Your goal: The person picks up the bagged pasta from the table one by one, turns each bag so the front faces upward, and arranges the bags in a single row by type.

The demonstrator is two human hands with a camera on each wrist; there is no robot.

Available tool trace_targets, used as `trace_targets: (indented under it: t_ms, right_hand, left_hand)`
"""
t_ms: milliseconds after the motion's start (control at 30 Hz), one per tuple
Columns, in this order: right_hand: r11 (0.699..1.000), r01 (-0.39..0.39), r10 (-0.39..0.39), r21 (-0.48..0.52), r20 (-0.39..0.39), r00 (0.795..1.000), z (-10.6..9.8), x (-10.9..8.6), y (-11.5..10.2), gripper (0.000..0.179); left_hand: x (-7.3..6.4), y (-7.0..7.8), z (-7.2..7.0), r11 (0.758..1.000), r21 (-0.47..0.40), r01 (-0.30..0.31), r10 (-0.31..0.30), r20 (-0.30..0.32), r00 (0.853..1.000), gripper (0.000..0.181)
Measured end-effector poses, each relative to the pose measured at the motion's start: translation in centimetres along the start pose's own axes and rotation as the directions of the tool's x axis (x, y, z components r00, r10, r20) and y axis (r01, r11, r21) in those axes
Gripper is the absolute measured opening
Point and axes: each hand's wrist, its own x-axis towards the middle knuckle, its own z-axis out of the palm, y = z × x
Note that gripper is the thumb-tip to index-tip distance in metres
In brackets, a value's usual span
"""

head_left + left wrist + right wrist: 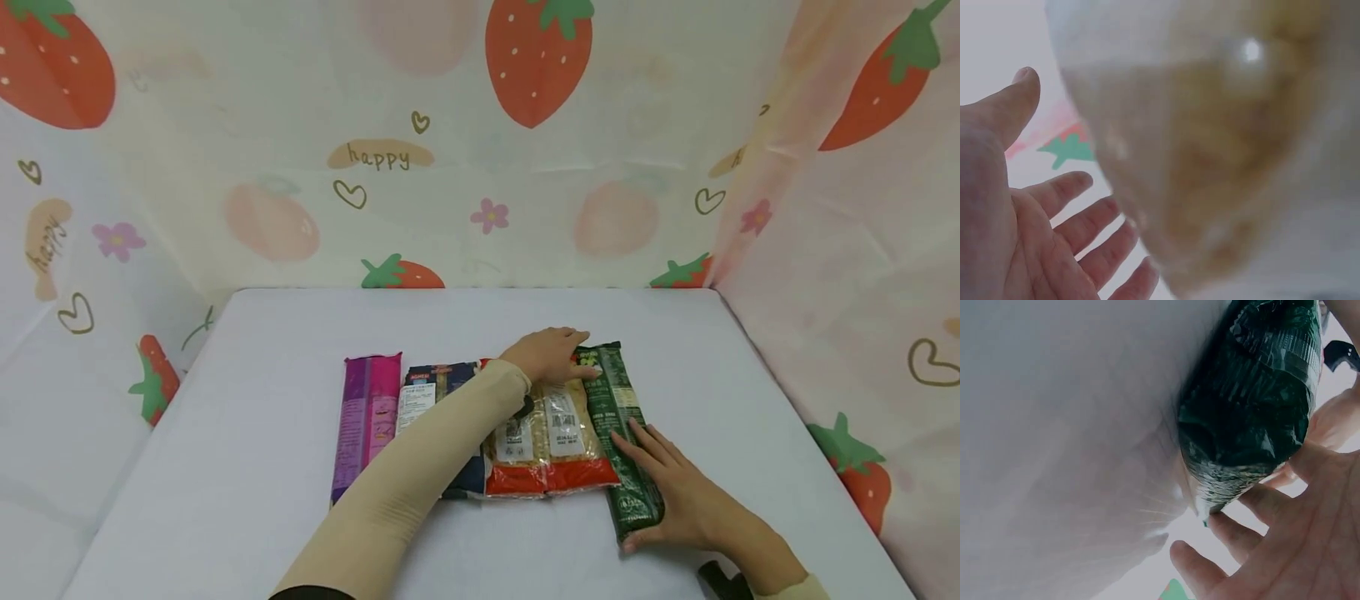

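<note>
A long green plastic packet lies tilted at the right end of a row of packets. My left hand reaches across the row, its fingers at the green packet's top end; in the left wrist view its fingers are spread beside a blurred clear packet. My right hand rests against the green packet's lower right side, fingers spread along the edge and thumb near the bottom end. Just left of it lie two clear-and-red packets with white labels and yellowish contents. My left forearm partly covers a dark blue packet.
A purple and pink packet lies at the row's left end. The row sits on a white-covered table. Strawberry-printed cloth hangs behind and along both sides of the table.
</note>
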Motion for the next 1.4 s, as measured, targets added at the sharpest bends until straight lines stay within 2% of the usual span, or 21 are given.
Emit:
trace_targets:
  t_ms: [200, 400, 600, 967, 1233, 1400]
  right_hand:
    - [0.999, -0.004, 0.004, -0.032, 0.017, 1.000, 0.1, 0.0, 0.0, 0.144]
    - [0.998, 0.014, -0.015, -0.057, -0.014, 1.000, 0.4, -0.1, -0.2, 0.140]
    - [0.998, -0.009, 0.007, -0.065, -0.030, 1.000, 0.4, 0.2, -0.4, 0.133]
    - [0.997, -0.076, 0.076, -0.014, 0.047, 0.996, -0.2, 0.3, -0.8, 0.129]
    - [0.994, -0.107, 0.105, 0.026, 0.077, 0.991, -0.4, 0.1, -1.1, 0.121]
    - [0.990, -0.124, 0.117, 0.064, 0.104, 0.988, -0.5, 0.2, -1.2, 0.114]
  left_hand:
    - [0.4, 0.6, -0.1, 1.000, -0.003, 0.002, -0.002, 0.008, 1.000, 0.081]
    - [1.3, 0.2, 0.7, 0.998, -0.062, 0.026, -0.021, 0.083, 0.996, 0.083]
    - [1.9, -0.5, 1.6, 0.993, -0.095, 0.066, -0.052, 0.142, 0.988, 0.083]
    - [1.3, 0.5, 1.3, 0.998, -0.014, 0.057, -0.055, 0.117, 0.992, 0.082]
    - [1.8, 0.5, 1.8, 0.998, -0.006, 0.062, -0.061, 0.098, 0.993, 0.079]
    - [2.0, 0.3, 1.8, 0.999, -0.018, 0.050, -0.048, 0.108, 0.993, 0.078]
